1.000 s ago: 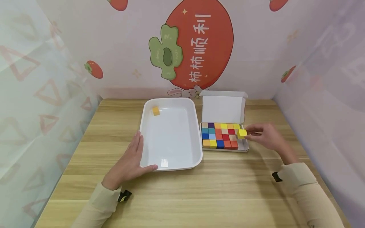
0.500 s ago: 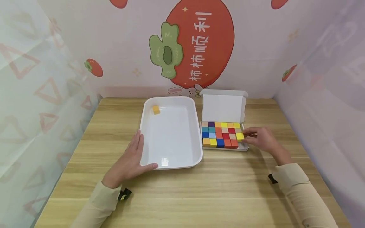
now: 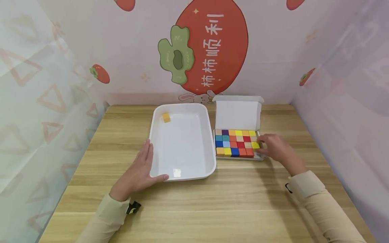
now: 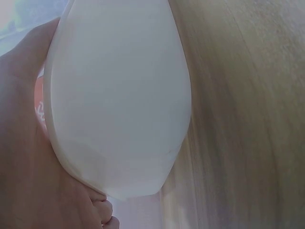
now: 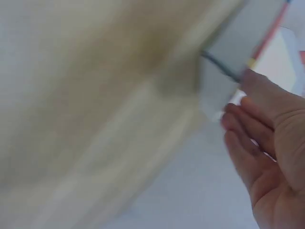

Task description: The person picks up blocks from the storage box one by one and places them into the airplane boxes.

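Observation:
My left hand (image 3: 136, 172) rests against the left front corner of a white plastic tray (image 3: 182, 178), its fingers straight along the side and the thumb over the front rim. The left wrist view shows the tray's outer wall (image 4: 119, 105) beside that hand. Inside the tray, an orange-yellow block (image 3: 166, 117) sits near the back left corner. My right hand (image 3: 278, 148) is at the right end of an open white box (image 3: 238, 115) holding rows of coloured blocks (image 3: 233, 145). Its thumb and fingers pinch a yellow block (image 3: 255, 145) at the end of a row; the fingertips partly cover it.
The box stands just right of the tray, its lid raised towards the patterned back wall (image 3: 130, 50). Bare wooden table (image 3: 194, 209) lies in front of both. Printed sheets (image 3: 349, 84) close off the sides.
My right hand has lowered the yellow block from above the box into the end of a row and shifted slightly left. The left hand and tray have stayed put.

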### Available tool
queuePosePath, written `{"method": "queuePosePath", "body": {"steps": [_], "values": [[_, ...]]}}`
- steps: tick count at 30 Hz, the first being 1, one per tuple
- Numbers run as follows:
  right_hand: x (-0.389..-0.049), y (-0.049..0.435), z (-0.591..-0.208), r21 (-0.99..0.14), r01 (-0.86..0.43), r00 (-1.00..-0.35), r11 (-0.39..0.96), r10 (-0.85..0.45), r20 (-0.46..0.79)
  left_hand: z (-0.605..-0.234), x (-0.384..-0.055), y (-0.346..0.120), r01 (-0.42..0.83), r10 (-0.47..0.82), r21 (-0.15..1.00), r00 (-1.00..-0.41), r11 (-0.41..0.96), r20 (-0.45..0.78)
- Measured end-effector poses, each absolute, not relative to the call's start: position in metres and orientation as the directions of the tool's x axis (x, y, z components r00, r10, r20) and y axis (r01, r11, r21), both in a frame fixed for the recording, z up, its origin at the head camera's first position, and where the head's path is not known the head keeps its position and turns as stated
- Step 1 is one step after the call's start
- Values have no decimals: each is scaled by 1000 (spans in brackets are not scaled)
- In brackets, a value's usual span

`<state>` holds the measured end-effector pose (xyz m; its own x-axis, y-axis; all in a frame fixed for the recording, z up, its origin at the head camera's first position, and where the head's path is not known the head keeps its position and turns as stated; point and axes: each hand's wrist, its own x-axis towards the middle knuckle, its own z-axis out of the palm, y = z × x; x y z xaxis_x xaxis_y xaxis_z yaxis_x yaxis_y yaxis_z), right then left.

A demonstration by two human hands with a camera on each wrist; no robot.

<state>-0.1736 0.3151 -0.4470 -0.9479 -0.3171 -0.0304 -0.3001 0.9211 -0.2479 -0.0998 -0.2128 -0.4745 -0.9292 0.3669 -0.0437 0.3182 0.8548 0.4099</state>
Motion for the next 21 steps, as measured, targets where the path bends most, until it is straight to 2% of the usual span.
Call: {"method": "queuePosePath", "body": {"steps": [4, 10, 17, 21], "values": [[-180, 298, -426, -220, -321, -936, 921, -344, -76, -474, -99, -212, 319, 367, 412, -929, 853, -41], [-198, 248, -393, -287, -330, -911, 900, -382, -153, -473, -98, -212, 317, 364, 415, -931, 853, -36], [-227, 175, -381, -369, -469, -835, 802, -539, -110, -473, -97, -213, 325, 371, 415, -928, 849, -31], [-244, 132, -377, -391, -501, -806, 772, -580, -113, -473, -97, -214, 331, 371, 412, -928, 849, -20]]}}
